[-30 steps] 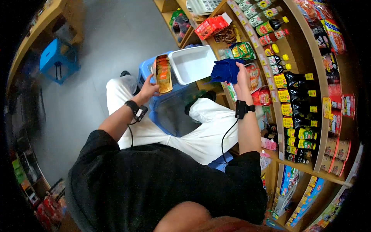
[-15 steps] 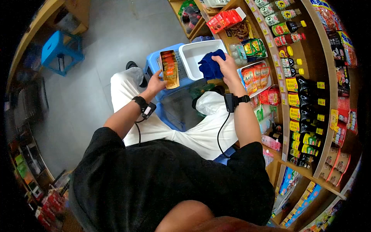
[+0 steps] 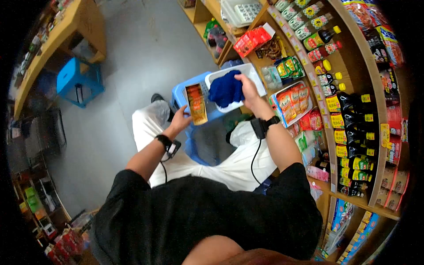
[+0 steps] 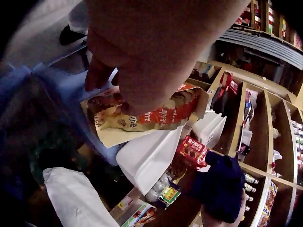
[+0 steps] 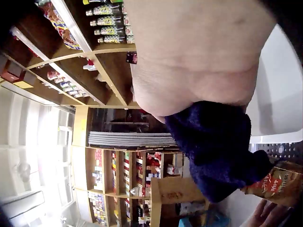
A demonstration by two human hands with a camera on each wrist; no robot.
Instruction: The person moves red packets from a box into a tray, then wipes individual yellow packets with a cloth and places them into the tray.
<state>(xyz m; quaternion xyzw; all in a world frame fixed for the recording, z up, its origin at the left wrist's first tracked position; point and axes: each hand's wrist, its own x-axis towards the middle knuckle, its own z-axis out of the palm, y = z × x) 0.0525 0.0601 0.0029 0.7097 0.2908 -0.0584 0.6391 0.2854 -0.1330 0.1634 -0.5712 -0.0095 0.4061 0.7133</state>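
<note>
My right hand [image 3: 250,92] grips a crumpled dark blue cloth [image 3: 226,89], held over the white plastic basin [image 3: 245,70]. In the right wrist view the cloth [image 5: 213,151] hangs from the fingers, which are mostly hidden behind it. A narrow cardboard box [image 3: 196,106] of orange and gold packets lies beside the basin, on a blue plastic surface [image 3: 179,94]. My left hand [image 3: 180,120] is at the near left side of this box, fingers loosely extended. From the left wrist, the hand [image 4: 142,71] covers part of the box [image 4: 147,116], with the thumb over its packets.
Shelves of dark sauce bottles [image 3: 351,121] stand on the right. Closer in are a tray of orange-red packets [image 3: 293,104], green packets [image 3: 290,67] and a red box [image 3: 252,40]. A blue stool [image 3: 77,81] stands on the grey floor [image 3: 132,53] at left.
My right hand has brought the blue cloth leftward, from beside the basin to over it. The left hand stays at the box, its fingers now looser. The head view has shifted.
</note>
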